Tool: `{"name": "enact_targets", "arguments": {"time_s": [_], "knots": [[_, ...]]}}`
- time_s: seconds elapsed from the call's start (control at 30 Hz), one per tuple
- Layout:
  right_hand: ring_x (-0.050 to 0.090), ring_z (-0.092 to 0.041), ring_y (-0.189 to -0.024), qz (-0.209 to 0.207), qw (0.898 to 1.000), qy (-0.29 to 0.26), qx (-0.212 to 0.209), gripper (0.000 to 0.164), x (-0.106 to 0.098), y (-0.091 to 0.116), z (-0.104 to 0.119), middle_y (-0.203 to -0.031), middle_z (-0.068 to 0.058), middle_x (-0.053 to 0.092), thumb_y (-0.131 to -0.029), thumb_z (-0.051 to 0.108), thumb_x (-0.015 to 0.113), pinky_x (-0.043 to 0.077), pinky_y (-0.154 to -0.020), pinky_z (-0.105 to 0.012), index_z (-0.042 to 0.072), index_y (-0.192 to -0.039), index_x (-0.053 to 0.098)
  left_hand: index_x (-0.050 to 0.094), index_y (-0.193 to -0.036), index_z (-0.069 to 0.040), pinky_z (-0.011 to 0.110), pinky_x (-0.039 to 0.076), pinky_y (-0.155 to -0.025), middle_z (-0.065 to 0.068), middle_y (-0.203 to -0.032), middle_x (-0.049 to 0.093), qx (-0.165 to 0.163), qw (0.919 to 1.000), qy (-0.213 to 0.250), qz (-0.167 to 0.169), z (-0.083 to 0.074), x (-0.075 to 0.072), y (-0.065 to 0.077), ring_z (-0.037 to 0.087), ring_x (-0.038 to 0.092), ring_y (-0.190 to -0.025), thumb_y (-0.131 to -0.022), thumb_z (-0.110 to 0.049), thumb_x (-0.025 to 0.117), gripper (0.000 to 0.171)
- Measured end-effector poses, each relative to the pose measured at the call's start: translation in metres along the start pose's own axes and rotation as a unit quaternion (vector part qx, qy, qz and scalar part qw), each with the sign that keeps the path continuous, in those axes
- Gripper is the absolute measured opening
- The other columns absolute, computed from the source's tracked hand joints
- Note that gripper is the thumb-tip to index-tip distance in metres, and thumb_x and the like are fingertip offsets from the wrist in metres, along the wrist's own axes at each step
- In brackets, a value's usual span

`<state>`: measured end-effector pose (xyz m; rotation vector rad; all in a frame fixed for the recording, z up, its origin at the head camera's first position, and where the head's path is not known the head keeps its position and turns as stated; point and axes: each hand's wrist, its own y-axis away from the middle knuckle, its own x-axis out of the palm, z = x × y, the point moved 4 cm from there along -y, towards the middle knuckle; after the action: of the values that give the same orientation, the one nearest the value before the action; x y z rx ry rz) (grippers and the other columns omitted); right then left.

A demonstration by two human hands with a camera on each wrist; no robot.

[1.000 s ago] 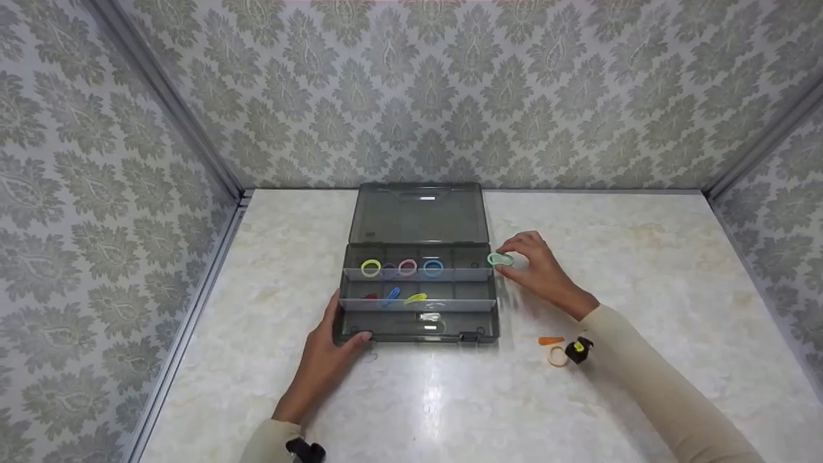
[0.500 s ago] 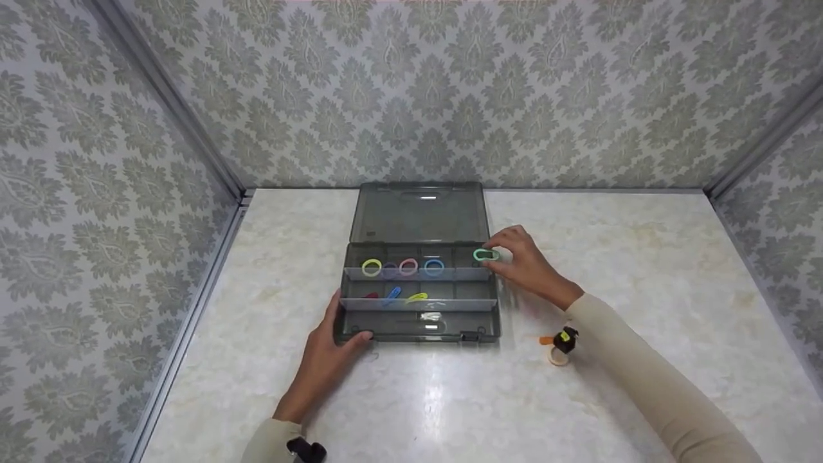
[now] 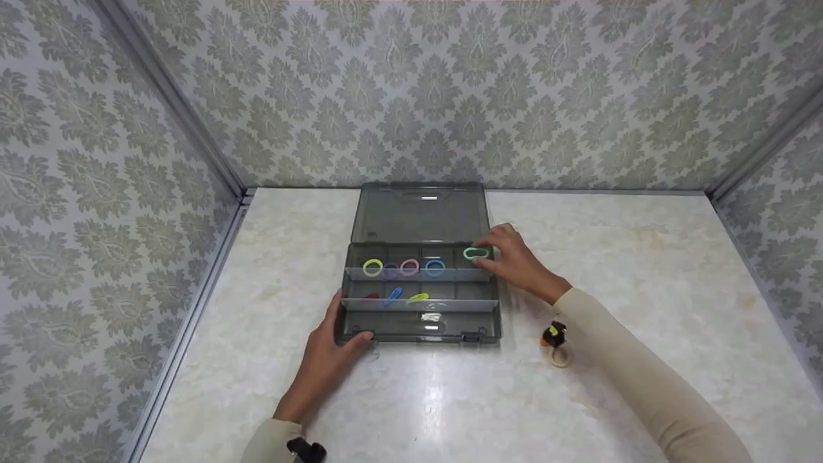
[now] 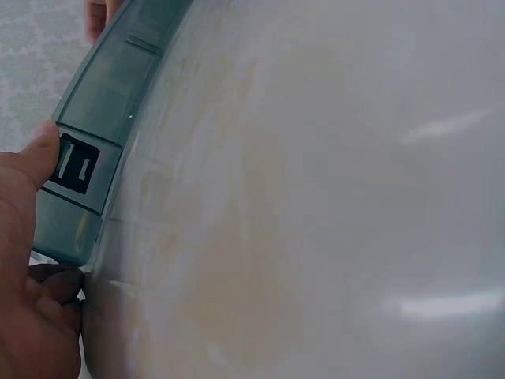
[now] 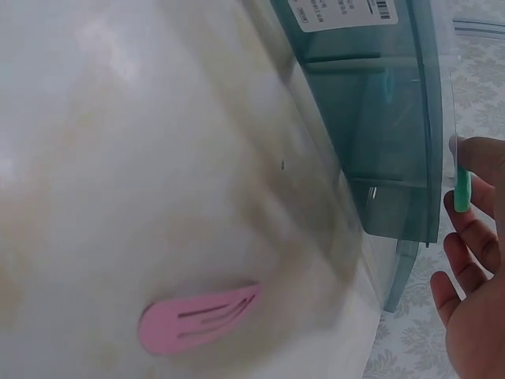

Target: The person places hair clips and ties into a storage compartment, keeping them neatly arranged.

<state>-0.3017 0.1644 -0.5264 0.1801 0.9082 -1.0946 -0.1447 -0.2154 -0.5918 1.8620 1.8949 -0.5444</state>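
My left hand (image 3: 325,360) grips the front left corner of a grey see-through organizer box (image 3: 392,323), thumb over the front edge. In the left wrist view the thumb lies on the front wall by the dark latch (image 4: 76,164). My right hand (image 3: 522,262) pinches a mint green hair tie (image 3: 466,253) between thumb and finger, over the right end of the back row. Yellow (image 3: 365,268), pink (image 3: 402,267) and blue (image 3: 427,268) hair ties stand in that row, with a dim purple one among them. The middle row holds blue (image 3: 393,296), yellow (image 3: 418,297) and red (image 3: 372,296) snap hair clips.
The box's lid (image 3: 421,215) lies folded back toward the patterned wall (image 3: 437,96). Right of the box, a peach hair tie (image 3: 559,364) and an orange clip (image 3: 544,342) lie partly behind the right wrist camera (image 3: 553,334). A pink snap clip (image 5: 197,320) lies on the table.
My right hand has moved left with the mint green hair tie, from beside the box to over its back right compartment. The left hand keeps its hold on the corner.
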Motion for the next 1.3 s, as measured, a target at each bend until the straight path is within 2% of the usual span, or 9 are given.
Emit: {"name": "enact_targets", "arguments": {"time_s": [0.17,0.37,0.57,0.9,1.07,1.3], "knots": [[0.051,-0.030,-0.109,0.008,1.000,0.000,-0.006,0.026,0.003,-0.004,0.001,-0.111,-0.012,0.067,-0.099,0.016,0.086,0.046,-0.097,-0.052,0.004,-0.121,0.080,0.017,-0.179,-0.024,0.062,0.030,-0.130,0.012,-0.179,0.033,0.007,1.0000,0.002,-0.003,0.000,-0.001,0.000,0.037,0.034,-0.163,-0.098,-0.053,0.083,0.108],[0.053,-0.031,-0.110,0.016,1.000,0.004,-0.017,0.026,0.008,-0.008,0.004,-0.112,-0.013,0.068,-0.100,0.018,0.085,0.048,-0.097,-0.053,0.003,-0.120,0.080,0.016,-0.179,-0.024,0.061,0.031,-0.130,0.011,-0.179,0.034,-0.001,1.0000,0.003,0.000,0.001,-0.001,0.000,0.036,0.034,-0.164,-0.098,-0.053,0.083,0.109],[0.053,-0.031,-0.110,0.022,1.000,0.016,-0.005,0.025,0.014,-0.013,0.006,-0.112,-0.012,0.069,-0.099,0.017,0.086,0.048,-0.097,-0.052,0.003,-0.119,0.081,0.016,-0.179,-0.023,0.060,0.029,-0.131,0.011,-0.179,0.033,-0.003,1.0000,0.003,-0.001,0.001,0.000,-0.001,0.036,0.033,-0.164,-0.098,-0.054,0.083,0.110],[0.055,-0.032,-0.111,0.029,0.999,0.033,-0.005,0.022,0.021,-0.019,0.008,-0.112,-0.012,0.070,-0.097,0.014,0.088,0.044,-0.101,-0.057,0.005,-0.117,0.082,0.016,-0.179,-0.026,0.059,0.029,-0.132,0.007,-0.179,0.033,-0.008,1.0000,0.002,0.004,0.001,0.000,-0.001,0.032,0.032,-0.165,-0.097,-0.058,0.083,0.111],[0.052,-0.034,-0.109,0.045,0.998,0.043,0.005,0.026,0.022,-0.022,0.009,-0.113,-0.014,0.066,-0.097,0.016,0.088,0.042,-0.101,-0.058,0.003,-0.119,0.082,0.016,-0.179,-0.025,0.058,0.028,-0.132,0.008,-0.180,0.032,-0.006,1.0000,0.000,0.002,0.002,0.000,0.000,0.033,0.032,-0.165,-0.097,-0.057,0.082,0.110],[0.047,-0.032,-0.108,0.073,0.995,0.054,0.029,0.036,0.022,-0.025,0.008,-0.114,-0.013,0.059,-0.097,0.022,0.089,0.037,-0.097,-0.054,0.005,-0.127,0.081,0.016,-0.179,-0.024,0.060,0.029,-0.131,0.009,-0.179,0.032,0.002,1.0000,0.003,-0.002,0.002,0.001,0.000,0.035,0.033,-0.164,-0.097,-0.054,0.084,0.110]]}}
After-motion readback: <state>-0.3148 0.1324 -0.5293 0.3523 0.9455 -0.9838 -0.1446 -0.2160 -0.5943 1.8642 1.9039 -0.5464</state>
